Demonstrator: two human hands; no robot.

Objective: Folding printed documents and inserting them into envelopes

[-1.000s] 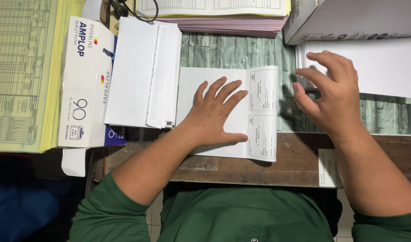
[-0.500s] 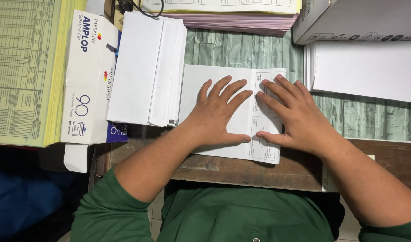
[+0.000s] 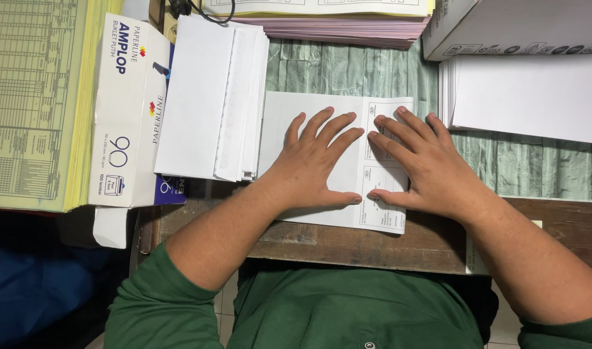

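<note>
A white folded paper sheet (image 3: 284,115) with a printed strip along its right side lies on the desk in front of me. My left hand (image 3: 312,160) rests flat on its middle, fingers spread. Beside it, my right hand (image 3: 422,165) lies flat on the printed right part, fingers apart, thumb pointing toward the left thumb. Both palms press on the sheet and neither grips anything. A stack of white envelopes (image 3: 205,97) sits just left of the sheet.
An envelope box (image 3: 125,110) and a tall pile of yellow printed forms (image 3: 31,103) stand at the left. Pink and yellow paper stacks (image 3: 335,22) lie at the back. White sheets (image 3: 528,97) and a cardboard box (image 3: 503,26) are at the right. The wooden desk edge (image 3: 348,245) runs below.
My right hand came in from the right, where it hovered raised, and settled flat on the sheet's printed side. The left hand stayed flat on the sheet.
</note>
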